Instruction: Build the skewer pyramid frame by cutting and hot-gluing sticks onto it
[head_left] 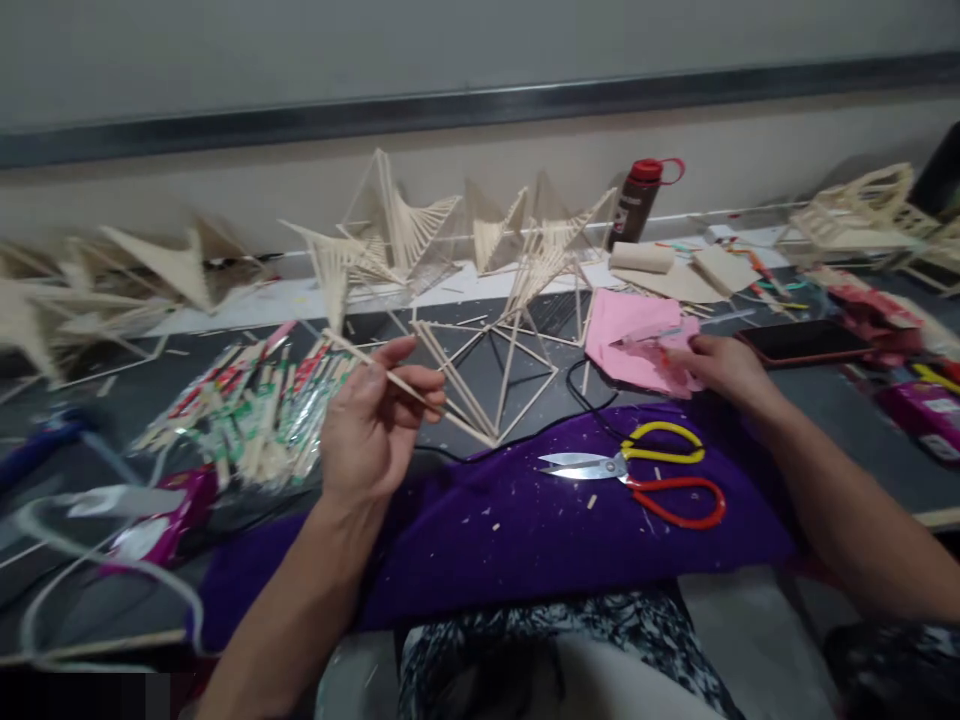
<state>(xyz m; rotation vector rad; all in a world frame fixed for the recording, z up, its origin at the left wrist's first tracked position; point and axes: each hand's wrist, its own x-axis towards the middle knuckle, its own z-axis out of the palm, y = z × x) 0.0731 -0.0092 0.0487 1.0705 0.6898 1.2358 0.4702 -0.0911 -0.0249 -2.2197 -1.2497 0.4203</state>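
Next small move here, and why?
Probably lift the slim pointed item off the pink sheet with the right hand: its fingers are right by it, though blur hides whether they grip it. The left hand is occupied, holding a thin wooden stick.

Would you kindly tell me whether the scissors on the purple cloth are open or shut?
Slightly open: the scissors show a narrow gap between their blade tips, and their handle loops stand apart.
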